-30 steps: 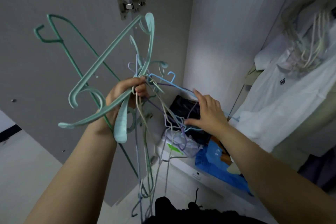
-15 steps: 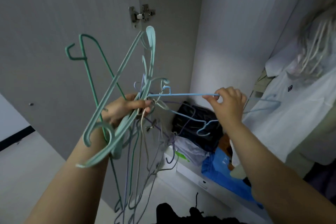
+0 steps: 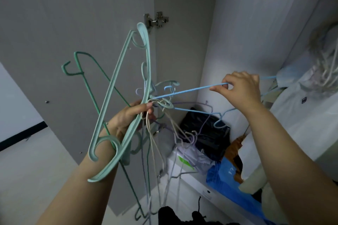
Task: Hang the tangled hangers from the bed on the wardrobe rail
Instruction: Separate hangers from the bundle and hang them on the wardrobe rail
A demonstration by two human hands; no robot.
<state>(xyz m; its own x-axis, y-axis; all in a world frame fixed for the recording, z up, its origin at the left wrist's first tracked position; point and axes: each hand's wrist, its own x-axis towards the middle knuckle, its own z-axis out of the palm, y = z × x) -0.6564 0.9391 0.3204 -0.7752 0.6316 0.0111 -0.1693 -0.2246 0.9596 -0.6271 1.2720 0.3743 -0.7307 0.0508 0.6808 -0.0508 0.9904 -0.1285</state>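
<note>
The left hand [image 3: 130,118] gripped the bunch of hangers [image 3: 128,100] in front of the open wardrobe door [image 3: 73,23], fingers curled round the hooks. Thin hangers hung down below that hand. The right hand [image 3: 241,89] pinched the bar of a blue hanger [image 3: 190,90] between thumb and fingers, out to the right of the bunch. The blue hanger's far end was still caught in the bunch. White shirts [image 3: 301,115] hung just past the right hand
</note>
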